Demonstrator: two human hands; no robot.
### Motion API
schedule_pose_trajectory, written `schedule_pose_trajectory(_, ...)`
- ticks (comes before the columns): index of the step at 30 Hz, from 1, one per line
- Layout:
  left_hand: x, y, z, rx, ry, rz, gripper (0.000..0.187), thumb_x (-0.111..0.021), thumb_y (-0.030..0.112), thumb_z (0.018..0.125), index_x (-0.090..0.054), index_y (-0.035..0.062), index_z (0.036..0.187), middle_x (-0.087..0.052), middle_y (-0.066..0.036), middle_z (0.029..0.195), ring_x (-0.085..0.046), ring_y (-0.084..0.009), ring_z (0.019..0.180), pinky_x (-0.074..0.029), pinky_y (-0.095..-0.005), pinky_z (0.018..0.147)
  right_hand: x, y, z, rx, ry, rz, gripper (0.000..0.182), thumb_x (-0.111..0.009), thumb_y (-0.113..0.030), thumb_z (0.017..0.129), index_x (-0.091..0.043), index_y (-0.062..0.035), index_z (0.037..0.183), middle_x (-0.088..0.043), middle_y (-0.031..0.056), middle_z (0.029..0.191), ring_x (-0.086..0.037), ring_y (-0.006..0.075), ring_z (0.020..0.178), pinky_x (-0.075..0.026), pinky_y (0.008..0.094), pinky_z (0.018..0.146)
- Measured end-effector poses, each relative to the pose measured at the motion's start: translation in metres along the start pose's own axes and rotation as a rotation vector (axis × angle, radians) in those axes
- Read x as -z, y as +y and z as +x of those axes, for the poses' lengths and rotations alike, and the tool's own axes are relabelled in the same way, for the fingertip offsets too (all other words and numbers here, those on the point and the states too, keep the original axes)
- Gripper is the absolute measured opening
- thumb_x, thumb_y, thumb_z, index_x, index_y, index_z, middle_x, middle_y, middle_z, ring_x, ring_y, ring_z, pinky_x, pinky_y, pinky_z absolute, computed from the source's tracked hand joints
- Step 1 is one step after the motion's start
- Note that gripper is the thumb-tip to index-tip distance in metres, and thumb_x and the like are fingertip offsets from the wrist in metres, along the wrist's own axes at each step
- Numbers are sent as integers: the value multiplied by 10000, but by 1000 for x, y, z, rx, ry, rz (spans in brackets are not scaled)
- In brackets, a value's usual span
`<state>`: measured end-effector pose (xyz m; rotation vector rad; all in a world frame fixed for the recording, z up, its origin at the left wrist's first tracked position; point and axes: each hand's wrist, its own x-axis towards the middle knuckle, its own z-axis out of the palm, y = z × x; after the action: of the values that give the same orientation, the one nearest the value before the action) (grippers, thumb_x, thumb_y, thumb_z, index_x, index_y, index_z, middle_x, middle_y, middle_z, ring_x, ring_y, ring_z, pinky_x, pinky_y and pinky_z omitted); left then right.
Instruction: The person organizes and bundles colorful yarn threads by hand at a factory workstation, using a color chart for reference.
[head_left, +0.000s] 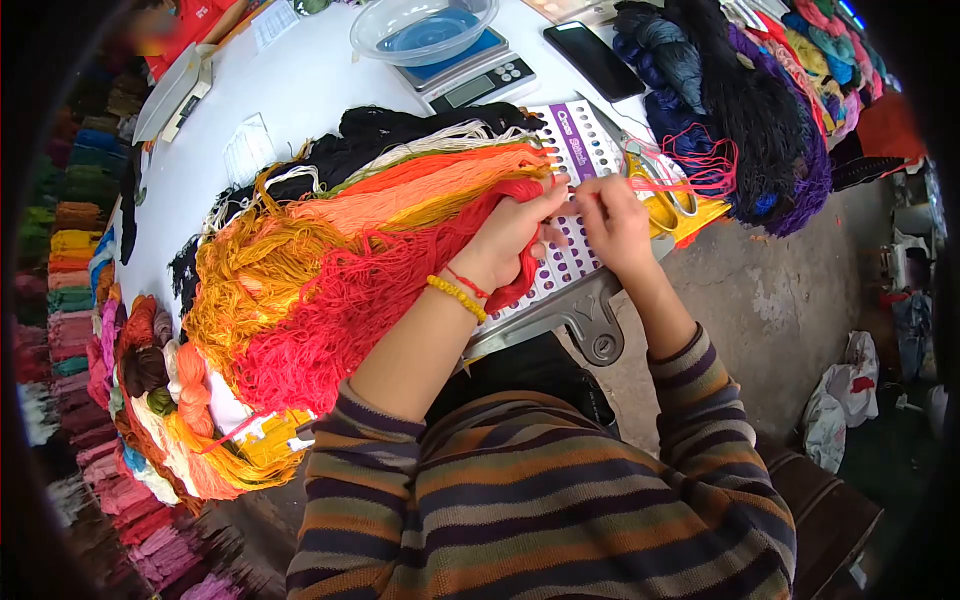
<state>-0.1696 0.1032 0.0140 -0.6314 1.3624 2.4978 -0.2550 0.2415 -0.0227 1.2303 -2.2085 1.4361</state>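
My left hand [515, 232], with a yellow bead bracelet [457, 297] at the wrist, is closed round the upper end of a bundle of red thread [370, 300]. My right hand [612, 222] has its fingers curled together beside the left fingertips; what they pinch is too small to tell. Both hands are over a white card with purple print and rows of holes [570, 145], held by a large metal clip [597, 330]. Orange [370, 205], mustard [240, 270], white and black threads [390, 128] lie side by side left of the card. Yellow-handled scissors [660, 212] lie to the right.
A digital scale [468, 90] carries a clear plastic bowl [425, 30]. A black phone [594, 60] lies beside it. Dark blue and black yarn [735, 110] is heaped at the right, more skeins [190, 390] at the left. A person in red [200, 20] is at the upper left.
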Motion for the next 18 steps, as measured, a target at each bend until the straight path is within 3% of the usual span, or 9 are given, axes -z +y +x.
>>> schedule_pose_trajectory(2,-1,-5,6,1,7,-128,284,-473,291,905,-545,81,1083,-594,-1,883,-476,-48,592,-290,-141,420,1,-3,-1,76,-65,-35,70,-596,-40,752,-564,-62,811,-536,94,732,-559,283,640,-453,354,543)
schedule_pose_trajectory(5,6,-10,4,-108,200,-105,267,-478,277,901,-594,54,993,-582,14,888,-462,-46,617,-285,-139,419,0,-7,1,-8,-168,-210,177,-625,-138,727,-545,-88,877,-536,80,821,-577,290,685,-473,373,567)
schedule_pose_trajectory(8,50,-12,-10,-117,231,-420,220,-497,247,891,-568,56,806,-570,-26,753,-354,-43,432,-246,-162,361,-2,-6,3,-44,-222,-292,257,-619,-165,714,-519,-103,942,-528,86,895,-583,299,719,-480,388,594)
schedule_pose_trajectory(9,54,-3,-25,-140,285,-467,237,-493,228,890,-482,92,695,-497,-13,642,-303,-41,390,-232,-168,345,-2,-6,2,-70,-238,-299,266,-613,-163,713,-515,-107,953,-525,89,904,-583,300,728,-480,392,601)
schedule_pose_trajectory(10,69,1,-38,-146,252,-544,250,-488,207,888,-421,113,666,-402,13,580,-289,-45,387,-226,-171,339,-2,-7,2,-67,-239,-300,266,-613,-163,713,-515,-107,953,-525,89,904,-583,300,728,-480,392,601)
schedule_pose_trajectory(14,158,33,-109,-410,237,-575,218,-451,89,843,-378,122,641,-323,31,525,-254,-53,377,-195,-194,314,-3,-10,4,-86,-251,-326,274,-600,-166,708,-513,-114,963,-525,88,909,-585,301,738,-479,399,617)
schedule_pose_trajectory(16,212,51,-157,-562,578,-486,212,-466,54,804,-362,128,634,-310,45,523,-241,-47,385,-199,-189,320,-3,-10,3,-94,-256,-337,286,-599,-170,703,-510,-117,969,-527,90,917,-585,306,745,-479,406,628)
schedule_pose_trajectory(17,246,59,-188,-641,652,-398,182,-480,54,789,-377,123,656,-325,49,531,-247,-47,390,-193,-182,322,-4,-9,3,-86,-246,-339,289,-599,-173,703,-508,-117,971,-527,92,919,-584,308,748,-479,408,630)
schedule_pose_trajectory(18,284,70,-223,-691,801,-268,115,-483,73,797,-417,109,709,-334,40,535,-267,-58,401,-263,-201,359,-4,-8,1,-80,-237,-345,293,-598,-176,702,-507,-116,974,-527,94,920,-584,310,750,-479,410,632)
